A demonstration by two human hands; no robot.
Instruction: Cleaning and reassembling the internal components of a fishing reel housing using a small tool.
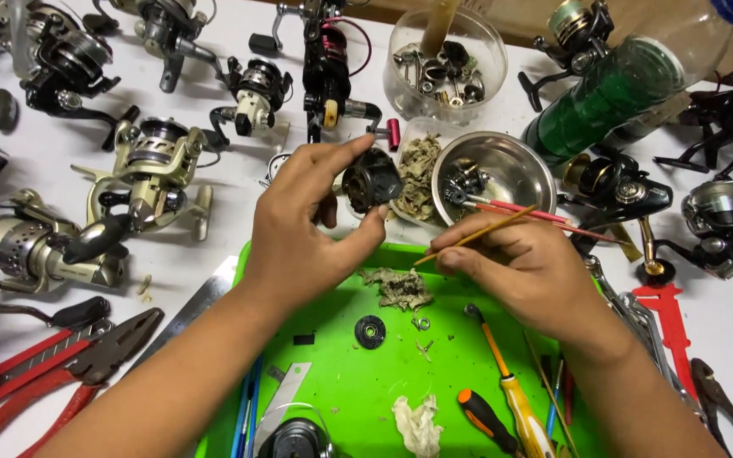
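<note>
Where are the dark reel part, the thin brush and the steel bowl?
dark reel part (372,180), head view, its round body between the left hand's fingers
thin brush (477,236), head view, mid handle
steel bowl (515,157), head view, inner wall

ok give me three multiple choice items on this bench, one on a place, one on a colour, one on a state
1. Where does the small black gear lie?
A. on the green tray
B. in the steel bowl
C. in the plastic tub

2. What colour are the pliers' handles?
A. blue
B. red
C. yellow

3. What is the left hand doing?
A. lying flat
B. gripping a dark reel part
C. holding a screwdriver

Answers: 1 A, it sits on the tray; 2 B, red at lower left; 3 B, its fingers pinch the part, while the right hand holds a thin stick.
</note>
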